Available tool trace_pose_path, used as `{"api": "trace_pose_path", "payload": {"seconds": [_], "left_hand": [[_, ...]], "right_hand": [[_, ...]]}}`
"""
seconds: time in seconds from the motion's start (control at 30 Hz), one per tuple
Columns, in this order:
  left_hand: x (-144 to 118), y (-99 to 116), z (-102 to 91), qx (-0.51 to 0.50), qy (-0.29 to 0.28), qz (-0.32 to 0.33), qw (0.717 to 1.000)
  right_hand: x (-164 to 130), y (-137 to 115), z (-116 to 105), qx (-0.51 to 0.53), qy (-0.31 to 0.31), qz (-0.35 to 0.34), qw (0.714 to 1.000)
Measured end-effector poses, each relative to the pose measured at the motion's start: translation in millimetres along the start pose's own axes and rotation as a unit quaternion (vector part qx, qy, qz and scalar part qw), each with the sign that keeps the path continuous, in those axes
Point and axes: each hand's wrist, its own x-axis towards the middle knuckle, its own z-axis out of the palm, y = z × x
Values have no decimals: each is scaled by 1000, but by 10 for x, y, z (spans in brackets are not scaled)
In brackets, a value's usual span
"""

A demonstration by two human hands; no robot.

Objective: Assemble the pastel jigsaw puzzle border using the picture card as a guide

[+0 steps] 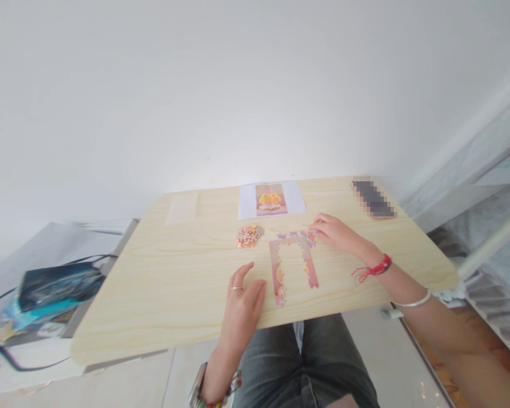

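On the wooden table (174, 272), a half-built puzzle (293, 260) forms an arch of joined pieces near the front edge. The left hand (242, 300) lies flat and open on the table just left of the arch's left leg, holding nothing. The right hand (338, 233) reaches to the arch's upper right corner, fingertips (317, 228) touching the pieces there; whether they pinch one I cannot tell. A heap of loose pieces (249, 236) sits left of the arch. A reference picture (271, 199) lies behind, a phone (373, 198) far right.
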Motion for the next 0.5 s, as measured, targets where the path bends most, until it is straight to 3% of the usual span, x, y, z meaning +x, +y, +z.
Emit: {"api": "trace_pose_path", "payload": {"seconds": [0.27, 0.5], "left_hand": [[-9, 35, -30, 10, -9, -10, 1000], [-2, 59, -44, 13, -13, -15, 1000]], "right_hand": [[32, -7, -69, -62, -55, -39, 996], [-50, -11, -116, -128, -76, -21, 989]]}}
